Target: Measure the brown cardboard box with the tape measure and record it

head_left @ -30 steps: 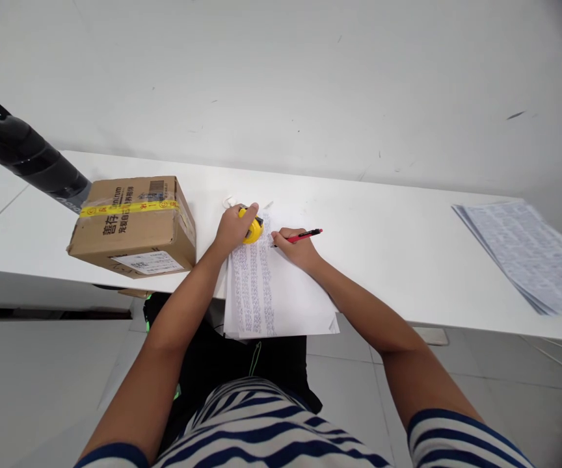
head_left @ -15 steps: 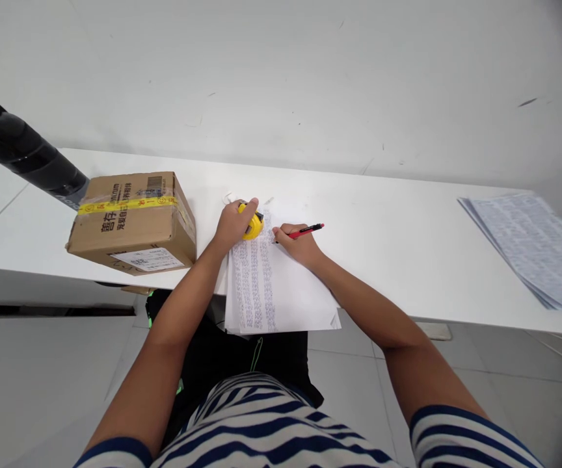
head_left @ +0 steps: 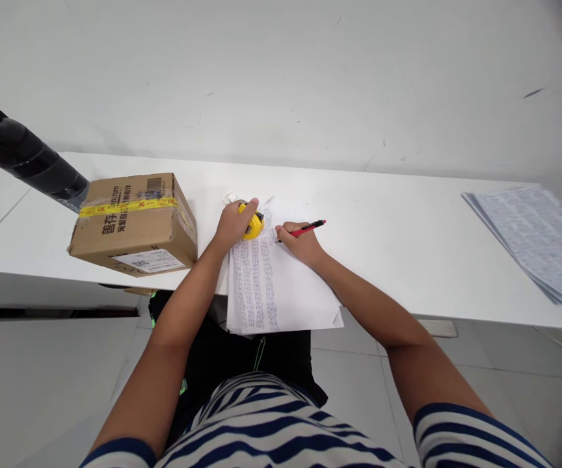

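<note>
My left hand (head_left: pixel 233 224) is closed on a yellow tape measure (head_left: pixel 254 225) that rests at the upper left of a stack of white paper (head_left: pixel 305 298). Columns of small handwriting in dark ink fill the left part of the top sheet. In my right hand (head_left: pixel 301 244) is a red pen (head_left: pixel 309 228) with a black end, pinched between fingers and thumb. Its lower end points down to the sheet just right of the written columns; whether the tip touches the paper I cannot tell. The stack's near edge hangs over the table edge.
A taped cardboard box (head_left: pixel 132 221) stands left on the white table (head_left: pixel 398 260), with a black bottle (head_left: pixel 27 156) behind it. Written sheets (head_left: pixel 539 244) lie at the far right. A small white item (head_left: pixel 229 197) sits beyond my left hand. The wall borders the table's back.
The view has shifted slightly. My right hand with the pen has moved a little to the right on the sheet. My left hand stays on the tape measure.
</note>
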Demonstrator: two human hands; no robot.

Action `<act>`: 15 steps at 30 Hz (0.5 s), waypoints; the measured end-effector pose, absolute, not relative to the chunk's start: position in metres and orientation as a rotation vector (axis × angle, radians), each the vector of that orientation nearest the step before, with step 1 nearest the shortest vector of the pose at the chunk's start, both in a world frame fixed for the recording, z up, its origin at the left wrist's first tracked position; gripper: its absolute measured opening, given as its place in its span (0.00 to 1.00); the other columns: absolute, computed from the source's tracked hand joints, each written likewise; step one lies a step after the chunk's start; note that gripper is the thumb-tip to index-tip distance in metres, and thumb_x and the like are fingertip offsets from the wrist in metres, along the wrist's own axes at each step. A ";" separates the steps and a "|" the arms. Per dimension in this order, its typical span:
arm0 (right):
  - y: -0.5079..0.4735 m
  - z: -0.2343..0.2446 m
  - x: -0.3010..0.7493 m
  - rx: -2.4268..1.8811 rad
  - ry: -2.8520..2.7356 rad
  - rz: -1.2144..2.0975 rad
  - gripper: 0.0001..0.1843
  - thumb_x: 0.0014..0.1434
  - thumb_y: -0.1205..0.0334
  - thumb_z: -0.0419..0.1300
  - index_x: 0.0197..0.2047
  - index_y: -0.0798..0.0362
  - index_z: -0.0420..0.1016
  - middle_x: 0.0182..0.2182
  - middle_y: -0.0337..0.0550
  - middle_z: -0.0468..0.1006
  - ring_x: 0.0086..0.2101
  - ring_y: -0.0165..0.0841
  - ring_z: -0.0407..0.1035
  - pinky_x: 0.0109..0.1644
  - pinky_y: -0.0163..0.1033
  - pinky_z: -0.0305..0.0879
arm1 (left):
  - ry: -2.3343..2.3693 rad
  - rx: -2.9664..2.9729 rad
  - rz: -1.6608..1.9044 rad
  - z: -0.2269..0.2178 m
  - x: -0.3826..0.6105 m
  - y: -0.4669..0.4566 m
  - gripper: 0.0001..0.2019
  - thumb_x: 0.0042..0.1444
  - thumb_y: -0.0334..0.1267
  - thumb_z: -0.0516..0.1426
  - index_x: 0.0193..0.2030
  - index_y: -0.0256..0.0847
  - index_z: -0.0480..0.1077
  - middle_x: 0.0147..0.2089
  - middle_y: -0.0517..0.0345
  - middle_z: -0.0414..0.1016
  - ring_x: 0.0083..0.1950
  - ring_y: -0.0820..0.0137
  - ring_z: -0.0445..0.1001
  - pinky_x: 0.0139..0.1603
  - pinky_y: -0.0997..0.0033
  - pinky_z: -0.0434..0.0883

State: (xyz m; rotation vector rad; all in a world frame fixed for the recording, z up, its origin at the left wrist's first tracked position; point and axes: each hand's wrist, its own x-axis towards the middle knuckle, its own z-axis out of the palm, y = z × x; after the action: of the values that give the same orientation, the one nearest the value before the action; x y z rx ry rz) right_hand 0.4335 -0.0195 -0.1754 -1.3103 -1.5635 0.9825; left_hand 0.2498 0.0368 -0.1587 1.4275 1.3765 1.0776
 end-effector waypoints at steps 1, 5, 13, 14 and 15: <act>-0.019 -0.175 0.434 -1.308 -1.582 0.994 0.26 0.58 0.45 0.59 0.17 0.49 0.58 0.19 0.39 0.69 0.25 0.31 0.62 0.32 0.39 0.61 | 1.376 1.424 1.076 -0.159 0.250 0.037 0.21 0.57 0.55 0.59 0.24 0.41 0.62 0.23 0.62 0.63 0.25 0.73 0.62 0.29 0.70 0.61; -0.019 -0.175 0.433 -1.318 -1.618 0.984 0.25 0.59 0.44 0.58 0.17 0.49 0.61 0.19 0.39 0.70 0.25 0.31 0.62 0.32 0.39 0.61 | 1.395 1.418 1.106 -0.159 0.250 0.037 0.21 0.57 0.55 0.59 0.24 0.42 0.62 0.23 0.63 0.63 0.26 0.73 0.62 0.29 0.70 0.60; -0.020 -0.179 0.434 -1.345 -1.533 0.905 0.26 0.59 0.47 0.58 0.17 0.49 0.55 0.18 0.37 0.66 0.24 0.30 0.59 0.30 0.39 0.58 | 1.479 1.439 1.096 -0.161 0.250 0.038 0.20 0.57 0.54 0.59 0.25 0.41 0.64 0.23 0.62 0.64 0.26 0.72 0.63 0.30 0.70 0.60; -0.020 -0.179 0.434 -1.355 -1.524 0.895 0.26 0.59 0.48 0.58 0.17 0.49 0.54 0.18 0.36 0.65 0.23 0.29 0.58 0.30 0.39 0.57 | 1.477 1.437 1.089 -0.161 0.249 0.039 0.19 0.57 0.54 0.59 0.25 0.41 0.64 0.23 0.62 0.64 0.26 0.72 0.63 0.30 0.70 0.60; -0.020 -0.179 0.434 -1.357 -1.530 0.900 0.26 0.59 0.48 0.58 0.17 0.49 0.53 0.18 0.36 0.64 0.23 0.29 0.57 0.30 0.39 0.57 | 1.470 1.429 1.081 -0.161 0.249 0.039 0.19 0.57 0.53 0.59 0.25 0.41 0.64 0.23 0.62 0.64 0.26 0.72 0.63 0.29 0.70 0.60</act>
State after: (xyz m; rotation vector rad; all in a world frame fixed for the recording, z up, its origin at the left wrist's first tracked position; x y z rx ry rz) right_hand 0.4339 -0.0200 -0.1790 -1.3574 -1.5299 0.8998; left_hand 0.2493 0.0392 -0.1609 1.4293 1.4698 1.0810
